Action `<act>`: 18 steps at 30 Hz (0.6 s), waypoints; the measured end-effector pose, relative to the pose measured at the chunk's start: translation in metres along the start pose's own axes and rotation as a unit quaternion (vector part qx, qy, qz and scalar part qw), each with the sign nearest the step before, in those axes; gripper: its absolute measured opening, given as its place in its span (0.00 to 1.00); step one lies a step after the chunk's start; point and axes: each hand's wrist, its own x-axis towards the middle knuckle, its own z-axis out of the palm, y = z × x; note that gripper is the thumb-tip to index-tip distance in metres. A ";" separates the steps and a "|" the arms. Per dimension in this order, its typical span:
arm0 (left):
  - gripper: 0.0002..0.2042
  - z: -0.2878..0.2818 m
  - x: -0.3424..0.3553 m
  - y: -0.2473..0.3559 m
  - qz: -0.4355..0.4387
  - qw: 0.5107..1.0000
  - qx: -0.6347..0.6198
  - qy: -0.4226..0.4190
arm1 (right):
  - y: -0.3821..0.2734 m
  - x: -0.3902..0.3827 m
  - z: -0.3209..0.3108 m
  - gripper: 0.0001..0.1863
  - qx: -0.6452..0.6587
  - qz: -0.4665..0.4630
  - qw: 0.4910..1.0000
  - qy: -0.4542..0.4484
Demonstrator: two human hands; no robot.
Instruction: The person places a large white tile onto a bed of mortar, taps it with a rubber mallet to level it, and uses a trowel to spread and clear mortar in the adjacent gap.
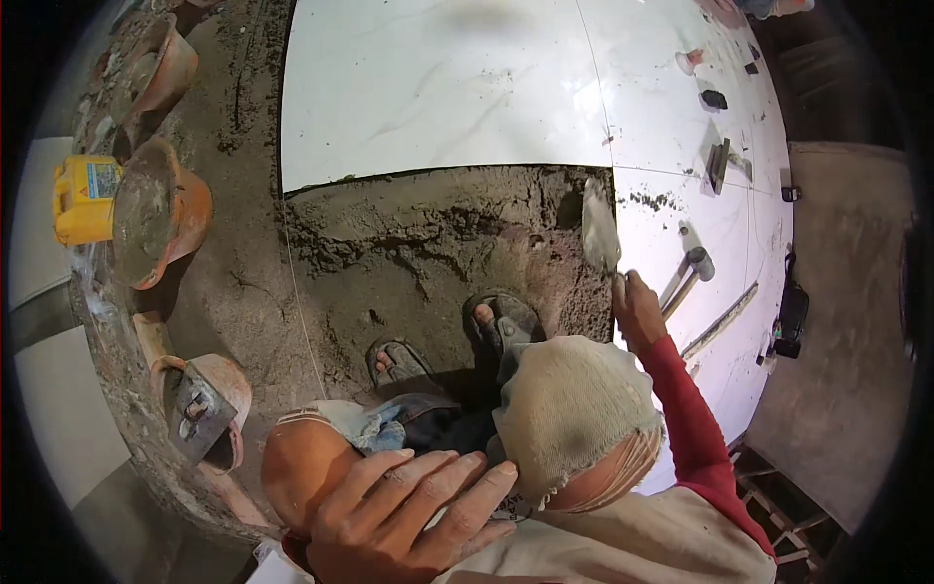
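My right hand (pixel 639 310) is closed round the handle of a pointing trowel (pixel 600 232). The trowel's mortar-smeared blade points away from me, at the right edge of the rough grey mortar bed (pixel 389 282), beside a laid tile. Over my bent left knee is my left hand (pixel 413 511), its fingers stretched out and a little apart, with nothing seen in it. Beyond the mortar lies a large white tile (pixel 438 88). My sandalled feet stand on the mortar between the hands.
On the right-hand tiles lie a rubber mallet (pixel 700 263), a thin strip (pixel 720 319) and a dark-bladed tool (pixel 718 165). At left stand mortar-filled tubs (pixel 190 219), a yellow jerrycan (pixel 83 201) and a steel float (pixel 204 419) on a bucket. A string line (pixel 300 292) crosses the mortar.
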 end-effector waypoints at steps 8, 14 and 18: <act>0.21 -0.007 0.003 -0.004 0.000 0.997 -0.054 -0.047 | -0.012 0.011 0.082 0.14 -0.021 -0.096 0.993 0.068; 0.20 0.002 0.007 -0.009 -0.001 0.997 -0.075 0.003 | -0.019 -0.008 0.097 0.13 -0.251 -0.160 0.952 0.068; 0.19 0.003 0.009 -0.010 -0.016 0.998 -0.063 0.005 | 0.000 0.007 0.076 0.13 -0.238 -0.122 0.959 0.098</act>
